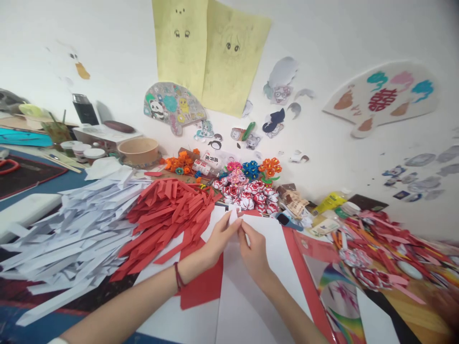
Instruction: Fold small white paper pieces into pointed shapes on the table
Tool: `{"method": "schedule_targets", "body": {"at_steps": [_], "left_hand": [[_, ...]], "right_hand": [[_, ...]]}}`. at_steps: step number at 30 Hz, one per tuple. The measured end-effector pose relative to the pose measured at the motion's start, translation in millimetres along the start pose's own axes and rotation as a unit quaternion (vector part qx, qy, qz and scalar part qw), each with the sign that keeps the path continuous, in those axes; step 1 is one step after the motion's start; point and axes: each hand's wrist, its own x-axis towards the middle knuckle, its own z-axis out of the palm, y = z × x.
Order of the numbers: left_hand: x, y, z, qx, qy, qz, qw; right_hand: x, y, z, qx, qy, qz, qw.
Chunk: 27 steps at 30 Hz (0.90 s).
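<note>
My left hand [223, 235] and my right hand [254, 246] meet over white sheets [247, 296] in the middle of the table. Both have their fingers closed on a small white paper piece [234, 213], whose top stands above the fingertips. A dark red band circles my left wrist. Left of my hands lies a heap of folded red paper strips [168, 210], and beyond it a larger heap of white paper strips [89, 234]. Red and white paper flowers [251, 193] are bunched just behind my hands.
A tan bowl [138, 150], lidded jars [94, 154] and a dark flask [85, 110] stand at the back left. Red scissors [7, 166] lie far left. A blue-strapped watch [287, 220], bottles and red paper strips [398, 236] lie right. Part of a person's hand [442, 301] shows lower right.
</note>
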Motion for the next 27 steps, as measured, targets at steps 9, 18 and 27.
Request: {"method": "schedule_targets", "body": {"at_steps": [9, 18, 27], "left_hand": [[4.3, -17.5, -7.4, 0.031, 0.018, -0.032, 0.999], [2.4, -6.4, 0.1, 0.009, 0.038, -0.055, 0.998], [6.3, -13.9, -7.4, 0.037, 0.011, -0.046, 0.998]], "right_hand": [[-6.3, 32.0, -2.0, -0.306, 0.105, -0.256, 0.911], [-9.0, 30.3, -9.5, -0.334, 0.110, -0.220, 0.910], [-12.5, 25.2, -7.2, -0.214, 0.117, -0.141, 0.960]]}}
